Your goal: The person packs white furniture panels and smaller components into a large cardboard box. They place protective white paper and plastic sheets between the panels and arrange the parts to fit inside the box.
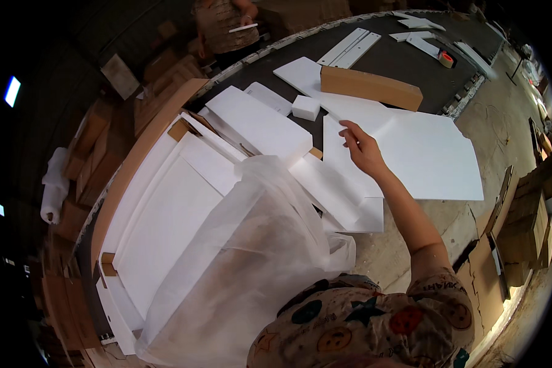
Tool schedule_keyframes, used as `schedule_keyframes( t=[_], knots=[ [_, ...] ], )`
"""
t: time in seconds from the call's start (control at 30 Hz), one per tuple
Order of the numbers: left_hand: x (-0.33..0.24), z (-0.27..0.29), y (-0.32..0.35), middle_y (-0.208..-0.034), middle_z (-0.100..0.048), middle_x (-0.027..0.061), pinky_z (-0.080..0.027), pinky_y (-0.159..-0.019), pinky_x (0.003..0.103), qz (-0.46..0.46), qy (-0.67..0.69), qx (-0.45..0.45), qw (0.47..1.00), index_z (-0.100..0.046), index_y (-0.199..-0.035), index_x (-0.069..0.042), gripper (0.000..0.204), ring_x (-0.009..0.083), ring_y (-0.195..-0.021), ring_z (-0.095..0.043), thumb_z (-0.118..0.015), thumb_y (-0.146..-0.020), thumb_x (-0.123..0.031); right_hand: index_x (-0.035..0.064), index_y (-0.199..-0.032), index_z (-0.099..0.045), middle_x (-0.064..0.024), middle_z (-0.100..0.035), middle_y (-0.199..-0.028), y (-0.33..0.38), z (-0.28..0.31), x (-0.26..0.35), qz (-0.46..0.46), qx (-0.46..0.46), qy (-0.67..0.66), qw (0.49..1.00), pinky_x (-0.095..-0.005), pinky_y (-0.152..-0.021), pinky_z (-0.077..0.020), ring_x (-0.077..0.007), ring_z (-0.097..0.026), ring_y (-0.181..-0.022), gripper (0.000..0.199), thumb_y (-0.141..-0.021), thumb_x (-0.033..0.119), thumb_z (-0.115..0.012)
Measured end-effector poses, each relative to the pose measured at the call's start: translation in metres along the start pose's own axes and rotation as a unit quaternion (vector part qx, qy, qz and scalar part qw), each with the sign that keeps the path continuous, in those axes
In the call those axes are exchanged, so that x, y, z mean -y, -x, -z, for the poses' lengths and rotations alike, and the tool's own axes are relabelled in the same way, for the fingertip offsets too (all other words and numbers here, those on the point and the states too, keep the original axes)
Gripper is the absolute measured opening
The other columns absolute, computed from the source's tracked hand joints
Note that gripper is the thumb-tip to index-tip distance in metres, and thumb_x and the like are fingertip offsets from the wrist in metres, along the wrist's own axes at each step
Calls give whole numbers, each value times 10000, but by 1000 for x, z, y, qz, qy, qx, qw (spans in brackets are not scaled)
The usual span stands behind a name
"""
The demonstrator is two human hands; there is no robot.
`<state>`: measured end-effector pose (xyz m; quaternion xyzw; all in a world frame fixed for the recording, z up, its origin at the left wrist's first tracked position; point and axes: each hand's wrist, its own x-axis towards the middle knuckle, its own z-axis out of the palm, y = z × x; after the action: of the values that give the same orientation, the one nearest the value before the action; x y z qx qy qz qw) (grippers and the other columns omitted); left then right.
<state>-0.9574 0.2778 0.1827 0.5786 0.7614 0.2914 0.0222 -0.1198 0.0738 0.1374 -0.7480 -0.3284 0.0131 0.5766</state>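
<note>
A translucent white plastic foam sheet [270,214] hangs in front of me, draped over the near side of an open carton [150,129]. White panels [165,227] lie inside the carton, with brown cardboard pieces at its corners. A brownish shape shows dimly through the sheet; my left hand's fingers are hidden there. My right hand [363,148] is raised over large white foam sheets [423,153], its fingers loosely bent and apart, holding nothing. To its left lie a long white foam block [260,119] and a white foam strip [331,184].
A small white block [305,107] and a long brown cardboard piece [371,87] lie beyond my right hand. Farther off are white boards [349,48] and a tape roll [446,59]. Another person [227,27] stands across the table. Cardboard boxes [521,227] stack at the right.
</note>
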Motion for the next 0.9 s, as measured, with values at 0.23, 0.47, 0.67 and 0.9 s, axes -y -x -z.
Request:
schedule_keyframes(
  t=[0.23, 0.47, 0.67, 0.9],
  knots=[
    [-312, -110, 28, -874, -637, 75, -483, -731, 281, -289, 217, 220, 906, -627, -965, 16, 186, 162, -808, -587, -655, -843, -121, 82, -1220, -544, -180, -656, -980, -49, -23, -80, -93, 223, 255, 936, -393, -807, -491, -338, -619, -890, 358, -868, 146, -533],
    [-423, -151, 132, -1178, -562, 162, -435, -876, 392, -582, 95, 349, 728, -533, -1189, -15, 625, 319, -1050, -545, -793, -657, -217, 11, -1233, -523, -175, -628, -1082, -103, -17, -102, -125, 83, 217, 964, -344, -760, -514, -252, -639, -909, 470, -876, 305, -605],
    [-416, -197, 154, -1191, -558, 181, -446, -841, 407, -585, -23, 240, 775, -516, -1203, -12, 697, 318, -1024, -566, -787, -601, -236, -44, -1365, -284, -238, -483, -1165, -213, -98, -75, -355, 19, -338, 872, -393, -711, -554, -308, -600, -875, 911, -783, 556, -646],
    [-410, -199, 166, -1053, -633, 151, -504, -683, 389, -531, -57, 190, 824, -588, -1114, -49, 638, 322, -807, -623, -704, -495, -148, -105, -1088, -458, -202, -543, -1037, -270, -144, -103, -342, -56, -404, 847, -345, -561, -525, -269, -600, -796, 403, -782, 43, -674]
  ],
)
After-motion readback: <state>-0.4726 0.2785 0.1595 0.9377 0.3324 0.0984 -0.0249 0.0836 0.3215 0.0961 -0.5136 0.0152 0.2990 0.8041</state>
